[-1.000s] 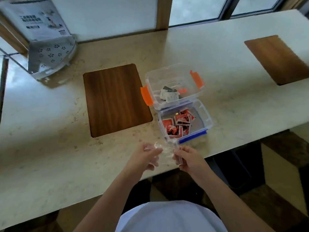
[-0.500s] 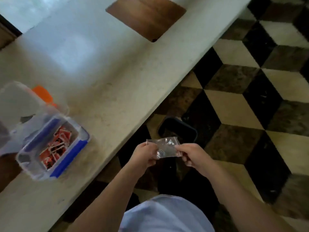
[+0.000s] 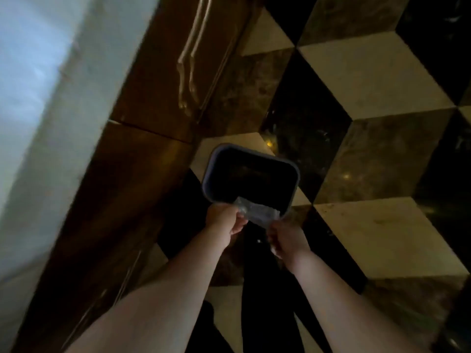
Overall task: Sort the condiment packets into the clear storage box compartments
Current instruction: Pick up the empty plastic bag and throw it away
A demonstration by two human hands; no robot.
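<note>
i had swung away from the pale surface (image 3: 28, 103); my left hand (image 3: 224, 220) and right hand (image 3: 285, 238) pinched a small clear crumpled plastic bag (image 3: 257, 211) over a dark rectangular bin (image 3: 251, 179). storage box out of view; likely binning empty wrapping

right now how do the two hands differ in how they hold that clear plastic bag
The left hand grips the clear plastic bag at its left edge, higher in the head view and right at the near rim of the dark bin. The right hand pinches the bag's lower right corner, sitting lower and nearer the body, short of the rim. Both are closed on the bag, backs toward the camera, holding it over the bin's near edge.
</note>
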